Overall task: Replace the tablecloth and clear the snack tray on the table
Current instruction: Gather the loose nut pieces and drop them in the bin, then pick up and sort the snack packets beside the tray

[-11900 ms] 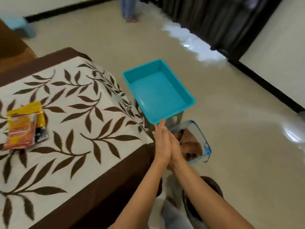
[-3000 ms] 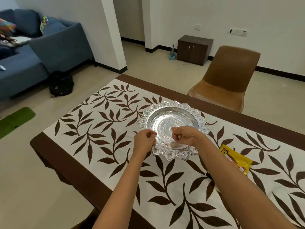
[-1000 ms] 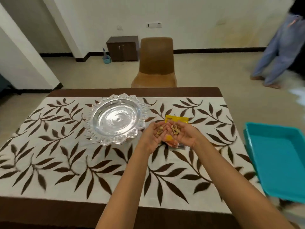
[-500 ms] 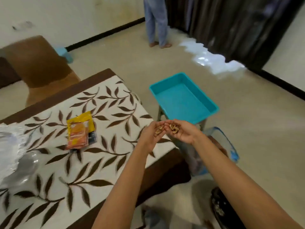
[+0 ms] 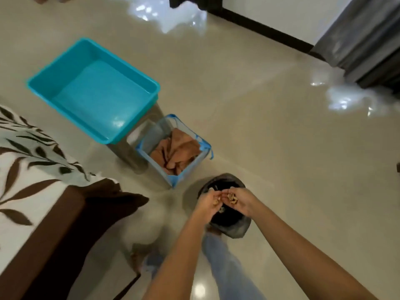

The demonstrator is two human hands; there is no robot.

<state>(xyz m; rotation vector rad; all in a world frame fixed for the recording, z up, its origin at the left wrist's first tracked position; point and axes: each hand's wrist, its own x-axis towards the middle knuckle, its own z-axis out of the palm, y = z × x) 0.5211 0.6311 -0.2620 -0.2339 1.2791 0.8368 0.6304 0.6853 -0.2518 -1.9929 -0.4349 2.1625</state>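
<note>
- Leaf-print tablecloth [image 5: 26, 169] covers the table at the left edge.
- Turquoise tub [image 5: 93, 89] sits at upper left.
- Dark bin [image 5: 229, 223] stands at lower centre.
- Left hand [image 5: 208, 203] and right hand [image 5: 240, 201], side by side above the bin, cup snack shells [image 5: 232, 198] in curled fingers.

I find nothing I can read here: no lettering, label, brand or number shows clearly enough. The tablecloth [image 5: 32, 191] bears only a brown leaf pattern, and the teal plastic tub [image 5: 97, 98] has plain walls.
</note>
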